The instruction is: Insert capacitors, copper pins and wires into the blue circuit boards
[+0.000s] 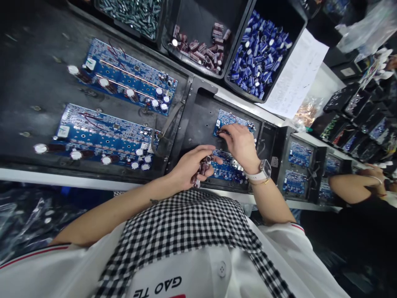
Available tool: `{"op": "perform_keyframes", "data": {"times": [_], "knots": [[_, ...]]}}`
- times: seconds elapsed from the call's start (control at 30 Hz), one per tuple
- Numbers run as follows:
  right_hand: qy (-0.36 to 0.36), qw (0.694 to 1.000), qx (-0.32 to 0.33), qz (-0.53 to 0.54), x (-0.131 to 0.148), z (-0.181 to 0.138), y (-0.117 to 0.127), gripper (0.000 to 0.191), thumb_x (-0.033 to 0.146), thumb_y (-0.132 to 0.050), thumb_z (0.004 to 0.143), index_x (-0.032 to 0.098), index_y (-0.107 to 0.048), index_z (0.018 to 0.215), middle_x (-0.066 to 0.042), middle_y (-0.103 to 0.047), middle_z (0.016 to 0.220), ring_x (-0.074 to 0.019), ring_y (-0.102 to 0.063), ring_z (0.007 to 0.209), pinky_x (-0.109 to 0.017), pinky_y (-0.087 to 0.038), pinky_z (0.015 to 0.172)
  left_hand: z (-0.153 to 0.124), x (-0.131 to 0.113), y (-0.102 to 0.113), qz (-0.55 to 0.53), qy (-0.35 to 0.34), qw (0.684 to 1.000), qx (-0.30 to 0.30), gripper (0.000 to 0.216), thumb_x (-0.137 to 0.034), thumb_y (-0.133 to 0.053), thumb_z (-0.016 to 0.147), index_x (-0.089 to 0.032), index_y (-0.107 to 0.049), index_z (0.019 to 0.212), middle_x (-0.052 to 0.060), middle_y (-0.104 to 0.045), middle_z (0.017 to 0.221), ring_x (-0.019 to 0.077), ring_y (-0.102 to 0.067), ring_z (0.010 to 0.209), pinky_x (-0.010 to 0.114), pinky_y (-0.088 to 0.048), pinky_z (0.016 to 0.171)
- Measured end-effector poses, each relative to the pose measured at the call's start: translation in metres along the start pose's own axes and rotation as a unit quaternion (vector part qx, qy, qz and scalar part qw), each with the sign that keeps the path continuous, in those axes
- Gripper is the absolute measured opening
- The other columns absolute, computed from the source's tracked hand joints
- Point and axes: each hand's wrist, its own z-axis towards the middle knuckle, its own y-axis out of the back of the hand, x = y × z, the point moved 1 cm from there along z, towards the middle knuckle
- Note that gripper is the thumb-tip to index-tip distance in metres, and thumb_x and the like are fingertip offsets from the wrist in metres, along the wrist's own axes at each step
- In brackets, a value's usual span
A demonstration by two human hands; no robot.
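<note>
My left hand (198,165) is curled around several brown cylindrical capacitors (204,166), held just above the front edge of the work tray. My right hand (240,142) pinches a small dark brown part at the left edge of the farther blue circuit board (231,118); it looks like one of the same capacitors, though the fingers hide most of it. Under and between both hands lies a nearer blue circuit board (225,166), partly covered by them. Both boards lie in a black tray (198,111).
Two larger boards (133,76) fitted with capacitors lie at left. Along the back stand bins of screws (133,16), brown capacitors (204,54) and blue capacitors (260,49), beside a paper sheet (297,78). Further right are more boards (300,154) and another person's arm (349,187).
</note>
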Motion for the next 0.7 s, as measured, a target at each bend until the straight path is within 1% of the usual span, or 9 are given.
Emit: {"op": "perform_keyframes", "data": {"times": [0.07, 0.13, 0.23, 0.3, 0.47, 0.53, 0.6, 0.63, 0.7], "knots": [[0.009, 1.000, 0.005, -0.013, 0.002, 0.000, 0.003, 0.021, 0.025, -0.050, 0.099, 0.016, -0.067, 0.107, -0.009, -0.071, 0.098, -0.0226, -0.063, 0.093, -0.037, -0.048, 0.090, 0.000, 0.001, 0.001, 0.002, -0.024, 1.000, -0.010, 0.012, -0.027, -0.056, 0.094, -0.017, -0.051, 0.098, 0.004, -0.061, 0.079, 0.0057, -0.046, 0.040, 0.012, -0.021, 0.032], [0.022, 0.999, 0.015, -0.031, 0.005, 0.001, 0.006, 0.022, 0.024, -0.048, 0.099, 0.016, -0.067, 0.107, -0.009, -0.071, 0.098, -0.0220, -0.063, 0.090, -0.036, -0.048, 0.089, 0.001, 0.001, 0.001, -0.001, -0.045, 0.999, -0.030, 0.018, -0.031, -0.060, 0.093, -0.017, -0.050, 0.091, 0.000, -0.057, 0.073, 0.0046, -0.044, 0.041, 0.011, -0.022, 0.032], [0.034, 0.998, 0.033, -0.050, 0.006, 0.003, 0.009, 0.021, 0.025, -0.048, 0.100, 0.017, -0.067, 0.106, -0.008, -0.070, 0.096, -0.0208, -0.062, 0.084, -0.034, -0.048, 0.081, 0.001, -0.002, 0.002, -0.011, -0.056, 0.997, -0.059, 0.014, -0.026, -0.062, 0.091, -0.016, -0.055, 0.099, -0.002, -0.051, 0.072, 0.0040, -0.042, 0.042, 0.011, -0.022, 0.033], [0.033, 0.997, 0.045, -0.057, 0.005, 0.005, 0.010, 0.021, 0.026, -0.049, 0.100, 0.017, -0.067, 0.105, -0.007, -0.070, 0.095, -0.0203, -0.062, 0.080, -0.033, -0.046, 0.075, 0.001, -0.003, 0.002, -0.017, -0.053, 0.997, -0.060, 0.017, -0.021, -0.060, 0.090, -0.016, -0.059, 0.106, -0.002, -0.050, 0.073, 0.0036, -0.042, 0.043, 0.011, -0.021, 0.032], [0.025, 0.994, 0.057, -0.092, 0.010, 0.008, 0.009, 0.020, 0.025, -0.048, 0.100, 0.015, -0.065, 0.104, -0.008, -0.068, 0.093, -0.0198, -0.061, 0.075, -0.032, -0.043, 0.068, 0.001, -0.004, 0.002, -0.026, -0.055, 0.997, -0.055, 0.018, -0.022, -0.055, 0.093, -0.012, -0.062, 0.107, -0.001, -0.049, 0.076, 0.0027, -0.040, 0.043, 0.010, -0.021, 0.031], [0.050, 0.992, 0.059, -0.099, 0.010, 0.009, 0.006, 0.020, 0.023, -0.047, 0.100, 0.014, -0.065, 0.101, -0.008, -0.068, 0.092, -0.0205, -0.061, 0.078, -0.033, -0.044, 0.071, 0.001, -0.004, 0.004, -0.018, -0.059, 0.996, -0.063, 0.017, -0.020, -0.053, 0.095, -0.010, -0.062, 0.105, 0.000, -0.050, 0.079, 0.0025, -0.040, 0.044, 0.010, -0.022, 0.031], [0.081, 0.991, 0.061, -0.092, 0.009, 0.010, 0.005, 0.021, 0.022, -0.045, 0.101, 0.014, -0.065, 0.099, -0.009, -0.068, 0.094, -0.0211, -0.061, 0.084, -0.035, -0.045, 0.081, 0.003, -0.004, 0.004, -0.006, -0.067, 0.995, -0.073, 0.014, -0.018, -0.052, 0.095, -0.009, -0.061, 0.100, 0.001, -0.051, 0.081, 0.0025, -0.042, 0.045, 0.009, -0.023, 0.031], [0.088, 0.992, 0.054, -0.078, 0.009, 0.009, 0.006, 0.023, 0.023, -0.044, 0.101, 0.014, -0.066, 0.100, -0.009, -0.068, 0.097, -0.0214, -0.062, 0.088, -0.037, -0.045, 0.087, 0.003, -0.004, 0.004, -0.001, -0.073, 0.994, -0.076, 0.013, -0.018, -0.051, 0.095, -0.009, -0.061, 0.097, 0.002, -0.052, 0.081, 0.0025, -0.042, 0.046, 0.009, -0.024, 0.031], [0.072, 0.997, 0.018, -0.014, 0.012, 0.002, 0.015, 0.027, 0.029, -0.044, 0.102, 0.016, -0.066, 0.110, -0.009, -0.069, 0.107, -0.0214, -0.062, 0.098, -0.039, -0.044, 0.095, 0.004, -0.004, 0.002, 0.008, -0.082, 0.994, -0.069, 0.018, -0.022, -0.050, 0.097, -0.009, -0.060, 0.093, 0.002, -0.051, 0.079, 0.0025, -0.042, 0.046, 0.009, -0.024, 0.032]]}}
